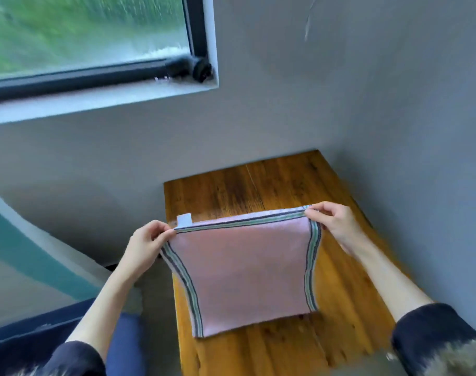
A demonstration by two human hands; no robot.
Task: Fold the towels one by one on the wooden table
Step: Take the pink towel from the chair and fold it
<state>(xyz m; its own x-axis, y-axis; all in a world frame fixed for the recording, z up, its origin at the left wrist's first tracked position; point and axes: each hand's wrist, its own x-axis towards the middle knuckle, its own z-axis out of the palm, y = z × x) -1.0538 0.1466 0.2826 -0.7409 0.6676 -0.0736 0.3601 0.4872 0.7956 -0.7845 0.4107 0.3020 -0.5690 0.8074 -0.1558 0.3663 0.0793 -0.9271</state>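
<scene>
A pink towel [245,270] with striped green, grey and white borders hangs stretched above the wooden table [285,183]. My left hand [146,242] pinches its upper left corner, beside a small white label [184,220]. My right hand [333,222] pinches the upper right corner. The towel's lower edge lies on the tabletop near the front, and its top edge is held taut between both hands.
The table stands in a corner, with grey walls [394,104] behind it and to its right. A window [90,36] with a dark frame is at the upper left. A dark blue seat [28,332] and a teal-striped surface [28,253] lie to the left.
</scene>
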